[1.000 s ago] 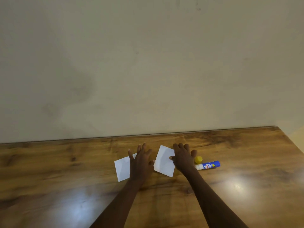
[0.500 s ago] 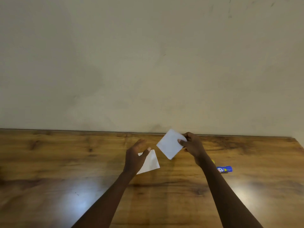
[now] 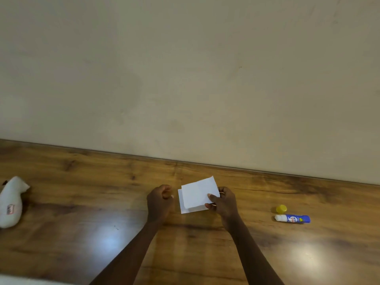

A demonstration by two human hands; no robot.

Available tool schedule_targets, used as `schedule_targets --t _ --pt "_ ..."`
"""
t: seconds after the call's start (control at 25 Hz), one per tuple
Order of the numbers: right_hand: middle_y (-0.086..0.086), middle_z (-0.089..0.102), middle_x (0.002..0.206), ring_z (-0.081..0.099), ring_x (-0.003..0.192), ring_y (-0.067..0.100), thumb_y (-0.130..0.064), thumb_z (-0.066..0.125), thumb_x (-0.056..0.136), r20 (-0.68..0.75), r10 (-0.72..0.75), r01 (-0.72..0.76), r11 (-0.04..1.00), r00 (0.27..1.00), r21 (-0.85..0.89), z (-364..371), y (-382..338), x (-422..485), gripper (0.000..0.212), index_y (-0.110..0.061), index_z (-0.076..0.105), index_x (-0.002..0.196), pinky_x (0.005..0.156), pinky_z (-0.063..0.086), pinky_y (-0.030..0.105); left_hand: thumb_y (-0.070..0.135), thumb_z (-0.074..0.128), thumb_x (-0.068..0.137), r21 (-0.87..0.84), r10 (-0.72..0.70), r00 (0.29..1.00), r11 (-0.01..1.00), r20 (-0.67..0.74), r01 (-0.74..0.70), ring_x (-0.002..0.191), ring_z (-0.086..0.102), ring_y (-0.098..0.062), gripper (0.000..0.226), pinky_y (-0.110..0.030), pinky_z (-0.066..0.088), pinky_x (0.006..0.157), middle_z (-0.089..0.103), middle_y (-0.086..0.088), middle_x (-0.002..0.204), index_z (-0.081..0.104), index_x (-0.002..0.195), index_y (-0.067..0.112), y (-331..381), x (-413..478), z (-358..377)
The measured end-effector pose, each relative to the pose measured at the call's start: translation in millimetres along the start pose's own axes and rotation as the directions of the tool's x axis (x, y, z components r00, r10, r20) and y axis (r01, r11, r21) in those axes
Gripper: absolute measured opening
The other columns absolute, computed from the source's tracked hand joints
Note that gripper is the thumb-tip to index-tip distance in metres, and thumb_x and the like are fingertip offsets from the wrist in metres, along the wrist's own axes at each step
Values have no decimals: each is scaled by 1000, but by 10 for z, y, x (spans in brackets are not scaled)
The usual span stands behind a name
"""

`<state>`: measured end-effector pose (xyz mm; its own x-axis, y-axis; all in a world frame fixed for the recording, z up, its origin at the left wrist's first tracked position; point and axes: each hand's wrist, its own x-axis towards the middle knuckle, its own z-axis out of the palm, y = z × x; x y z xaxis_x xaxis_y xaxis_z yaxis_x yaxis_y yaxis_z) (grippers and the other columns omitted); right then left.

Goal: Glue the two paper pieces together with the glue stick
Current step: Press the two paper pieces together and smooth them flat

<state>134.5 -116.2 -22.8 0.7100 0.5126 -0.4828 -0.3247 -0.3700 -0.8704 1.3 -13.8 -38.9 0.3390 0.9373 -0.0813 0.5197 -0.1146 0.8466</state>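
Two white paper pieces lie stacked on the wooden table. The upper paper piece (image 3: 198, 192) sits slightly askew over the lower paper piece (image 3: 183, 209), whose left and front edges peek out. My right hand (image 3: 224, 201) pinches the right edge of the upper piece between thumb and fingers. My left hand (image 3: 159, 201) hovers just left of the stack, fingers curled loosely, holding nothing. The blue glue stick (image 3: 293, 218) lies uncapped on its side to the right, its white tip pointing left. Its yellow cap (image 3: 281, 208) rests just behind it.
A white stuffed cloth object (image 3: 11, 202) with a small label lies at the table's far left. The wooden table (image 3: 82, 202) meets a plain beige wall along its back edge. Glare spots shine on the table near the front.
My right hand has brought its lifted paper down onto the other piece, so the two now overlap. My left hand let go of its paper and drew back left. The camera view shifted.
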Motion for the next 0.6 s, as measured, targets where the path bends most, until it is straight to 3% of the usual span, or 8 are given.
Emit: schedule_targets --t 0.2,0.32,0.6 --pt "13 51 116 55 95 25 -4 60 80 -22 3 -4 997 1000 -73 95 104 14 34 -5 46 112 62 56 28 4 62 78 65 79 996 995 49 -82 104 58 -30 29 -29 41 88 63 -20 113 62 107 -1 -121 -30 53" --pt "15 50 121 55 104 30 -5 60 81 -39 12 -17 993 999 -120 109 125 26 37 -4 45 115 72 57 35 6 61 79 79 87 994 993 66 -92 111 51 -28 32 -27 37 92 59 -18 119 61 110 1 -171 -64 106" --pt "18 51 123 56 105 31 -5 60 81 -44 5 -12 988 999 -156 139 176 53 38 -3 46 115 67 56 31 15 70 74 89 111 991 989 79 -118 115 45 -27 40 -27 33 93 55 -13 124 61 112 8 -225 -92 140"
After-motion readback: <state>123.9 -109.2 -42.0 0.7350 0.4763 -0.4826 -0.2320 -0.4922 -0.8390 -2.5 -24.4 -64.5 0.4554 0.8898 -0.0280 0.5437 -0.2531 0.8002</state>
